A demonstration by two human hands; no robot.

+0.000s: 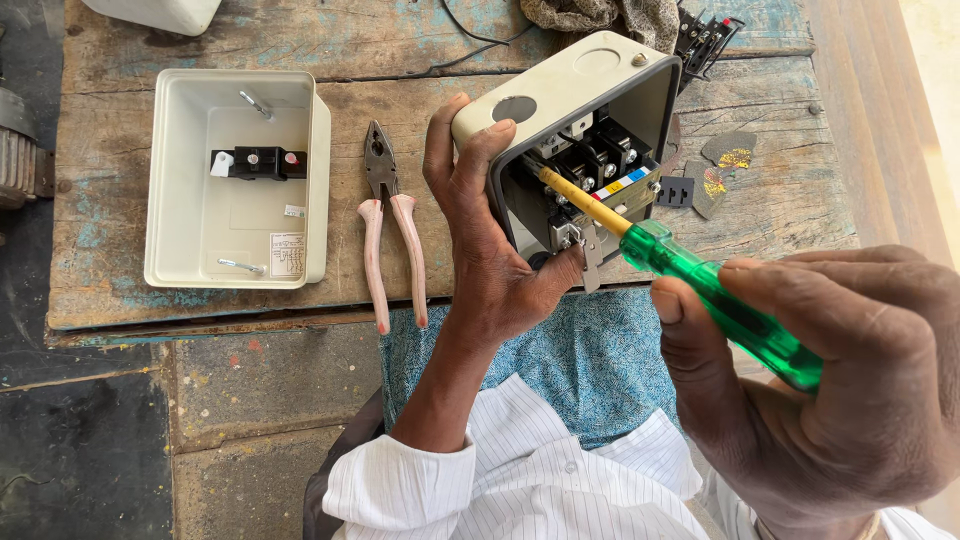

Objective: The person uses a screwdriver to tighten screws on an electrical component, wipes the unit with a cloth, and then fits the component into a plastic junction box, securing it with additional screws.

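Observation:
My left hand (495, 255) grips a cream metal switch box (575, 90), tilted on its side at the front edge of a worn wooden table (420, 90), open face toward me. Black switch parts and terminals (600, 160) sit inside it. My right hand (830, 375) holds a green-handled screwdriver (715, 295). Its yellow shaft (585, 203) reaches into the box, tip among the terminals.
The box's cream lid (235, 180) lies open side up at the left with a black part inside. Pink-handled pliers (390, 225) lie between lid and box. Small black parts (705, 40), a cloth (600, 15) and a cable lie at the back.

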